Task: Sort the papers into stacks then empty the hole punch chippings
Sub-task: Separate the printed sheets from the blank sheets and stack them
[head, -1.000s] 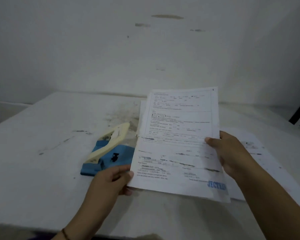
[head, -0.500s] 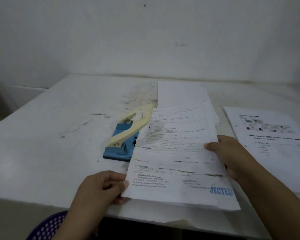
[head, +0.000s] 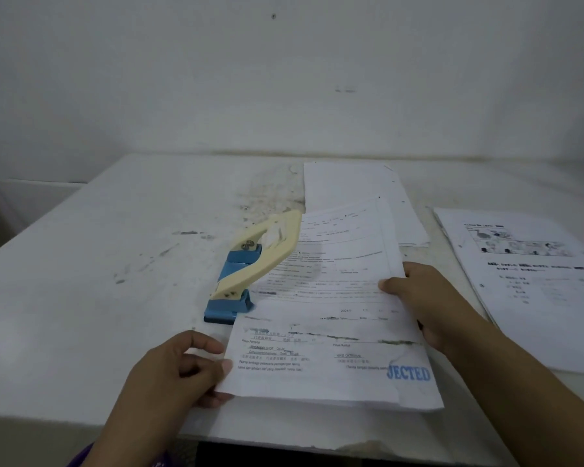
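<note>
I hold a thin stack of printed forms (head: 331,325) with a blue stamp low over the near part of the table. My left hand (head: 179,369) pinches its lower left corner. My right hand (head: 422,298) grips its right edge, thumb on top. A blue hole punch with a cream lever (head: 250,267) stands on the table just left of the forms, its right side partly hidden by them. Behind the forms lies a pile of blank-looking sheets (head: 354,190). A second pile of printed pages with pictures (head: 533,281) lies at the right.
The white table (head: 98,264) is scuffed and stained, with its front edge chipped near me. A white wall rises behind it. Something purple (head: 81,456) shows below the table's front edge at the lower left.
The held forms have come down from upright to nearly flat, close above the table. The view has dropped, so the back pile and the right pile are now visible.
</note>
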Motion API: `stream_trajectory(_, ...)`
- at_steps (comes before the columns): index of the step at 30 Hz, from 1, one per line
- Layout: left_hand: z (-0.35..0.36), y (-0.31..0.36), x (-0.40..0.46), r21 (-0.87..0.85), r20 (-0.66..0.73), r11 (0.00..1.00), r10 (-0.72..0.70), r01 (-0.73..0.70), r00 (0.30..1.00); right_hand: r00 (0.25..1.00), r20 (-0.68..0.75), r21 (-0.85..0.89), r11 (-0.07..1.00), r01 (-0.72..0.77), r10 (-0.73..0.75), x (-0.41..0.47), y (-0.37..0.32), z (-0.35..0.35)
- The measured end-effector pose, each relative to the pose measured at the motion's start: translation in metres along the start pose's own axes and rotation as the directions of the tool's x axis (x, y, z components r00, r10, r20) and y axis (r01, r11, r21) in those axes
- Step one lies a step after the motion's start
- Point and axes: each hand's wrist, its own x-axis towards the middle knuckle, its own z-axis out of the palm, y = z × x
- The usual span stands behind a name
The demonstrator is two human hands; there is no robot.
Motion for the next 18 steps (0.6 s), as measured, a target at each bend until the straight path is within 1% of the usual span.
stream_trajectory(3,-0.005,0.000,0.001,0.012,-0.012,1.000,0.014,-0.014,1.000,1.000,0.004,0.008,1.000,-0.005,0.005,0.000,-0.002,0.005)
stream_trajectory(9,-0.008,-0.001,0.002,0.002,0.011,1.000,-0.027,0.027,1.000,1.000,-0.006,-0.022,1.000,-0.019,0.019,-0.001,-0.001,0.009)
stream_trajectory(12,-0.010,0.000,0.004,0.088,0.014,0.996,-0.016,0.015,1.000,1.000,-0.007,-0.022,1.000,-0.020,0.019,-0.002,-0.003,0.009)
stream_trajectory(14,-0.016,0.004,0.007,0.187,-0.055,0.981,0.064,-0.052,0.996,1.000,-0.004,-0.010,1.000,-0.021,0.021,-0.002,-0.004,0.009)
stream_trajectory(15,-0.021,0.008,0.010,0.251,-0.109,0.961,0.147,-0.116,0.983,1.000,-0.002,-0.005,1.000,-0.021,0.021,-0.002,-0.005,0.008)
stream_trajectory(17,-0.031,0.025,0.019,0.379,-0.180,0.889,0.345,-0.259,0.921,1.000,0.002,-0.002,1.000,-0.018,0.018,-0.003,-0.006,0.008)
stream_trajectory(18,-0.034,0.037,0.023,0.419,-0.185,0.849,0.427,-0.322,0.885,1.000,0.003,-0.003,1.000,-0.017,0.017,-0.004,-0.006,0.008)
